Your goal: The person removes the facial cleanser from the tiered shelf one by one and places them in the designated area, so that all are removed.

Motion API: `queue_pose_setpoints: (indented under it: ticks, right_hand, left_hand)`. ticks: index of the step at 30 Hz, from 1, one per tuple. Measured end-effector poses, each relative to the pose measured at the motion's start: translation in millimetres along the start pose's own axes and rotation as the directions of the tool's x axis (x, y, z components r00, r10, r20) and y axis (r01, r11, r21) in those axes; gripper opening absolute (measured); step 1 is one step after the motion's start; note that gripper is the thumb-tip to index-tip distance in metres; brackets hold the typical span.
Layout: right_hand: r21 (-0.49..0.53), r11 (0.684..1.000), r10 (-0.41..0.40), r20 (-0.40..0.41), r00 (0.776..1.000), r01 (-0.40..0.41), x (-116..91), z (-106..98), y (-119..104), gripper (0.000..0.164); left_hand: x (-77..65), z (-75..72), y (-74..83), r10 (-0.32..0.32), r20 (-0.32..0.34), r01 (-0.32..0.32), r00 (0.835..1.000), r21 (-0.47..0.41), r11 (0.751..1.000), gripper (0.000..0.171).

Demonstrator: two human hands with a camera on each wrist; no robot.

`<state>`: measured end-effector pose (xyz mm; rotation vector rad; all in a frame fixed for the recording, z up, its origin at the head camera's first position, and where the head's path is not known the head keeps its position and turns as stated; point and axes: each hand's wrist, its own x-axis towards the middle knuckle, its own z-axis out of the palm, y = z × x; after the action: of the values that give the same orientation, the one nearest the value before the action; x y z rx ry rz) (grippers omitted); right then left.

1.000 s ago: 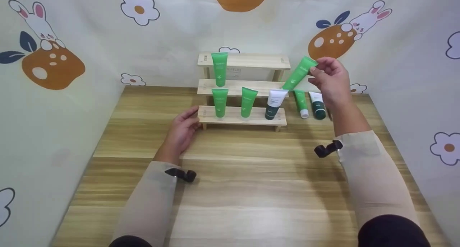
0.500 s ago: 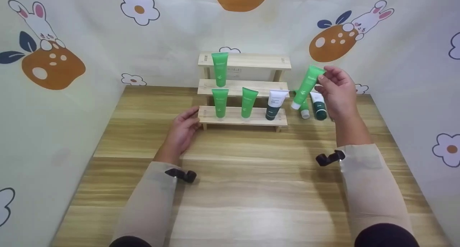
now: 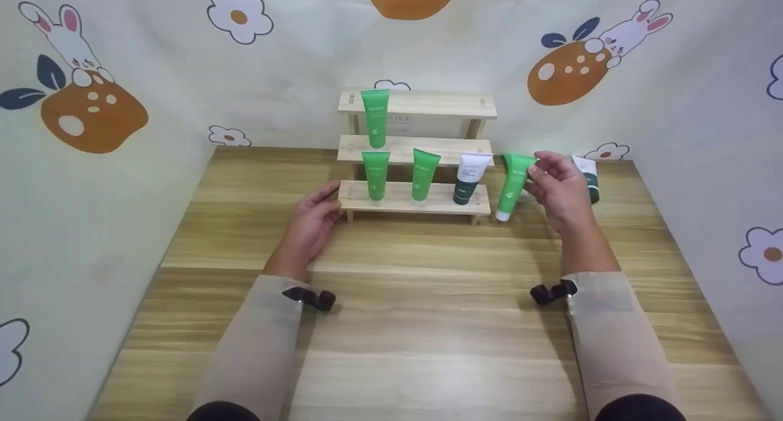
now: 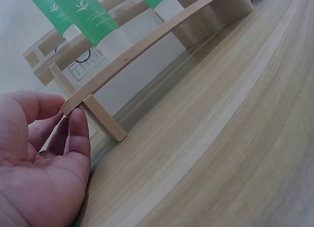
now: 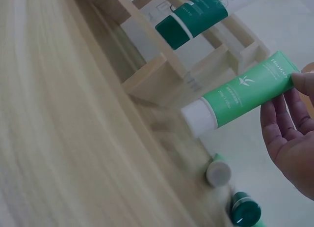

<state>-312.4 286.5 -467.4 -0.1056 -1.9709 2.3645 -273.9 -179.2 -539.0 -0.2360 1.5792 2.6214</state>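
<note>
In the head view, four tubes [image 3: 421, 176] are shelved on the rack [image 3: 400, 147] at centre; a green tube [image 3: 514, 182], right of centre, is pinched by the right hand [image 3: 561, 191], off the rack. In the left wrist view, the rack's corner is gripped, lower left, by the left hand [image 4: 49, 160]. In the right wrist view, loose tubes [image 5: 245, 211] are left unshelved, lower right.

There were two hands, one left hand [image 3: 313, 222] and one right hand [image 3: 560, 191]; two pale sleeves [image 3: 618, 335]; two black fittings [image 3: 553, 292]; one table [image 3: 397, 256]; one wooden rack [image 3: 397, 204] with three shelves [image 3: 428, 106]; five green tubes [image 3: 515, 179], three on the rack, one held, one lying on the table; at least two white-and-dark-green tubes [image 3: 472, 177], one racked, one lying beyond the right hand; two printed rabbits [image 3: 67, 44], three oranges [image 3: 98, 127], four leaves [image 3: 51, 72] and seven flowers [image 3: 238, 17], some partly cut off.
</note>
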Motion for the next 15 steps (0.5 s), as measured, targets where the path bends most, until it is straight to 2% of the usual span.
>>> queue_pose_setpoints:
  ticks: [4,15]
  right_hand:
    - [0.057,0.998,0.037,0.016,0.999,-0.038,1,-4,11,0.03]
    - [0.061,0.993,0.095,0.03,0.995,-0.097,4,-11,25,0.028]
  left_hand:
    - [0.6,0.9,0.3,0.0,0.005,0.0,1.0,0.005,1.0,0.055]
    - [0.4,0.2,1.1,-0.009,0.003,0.008,1.0,0.017,1.0,0.055]
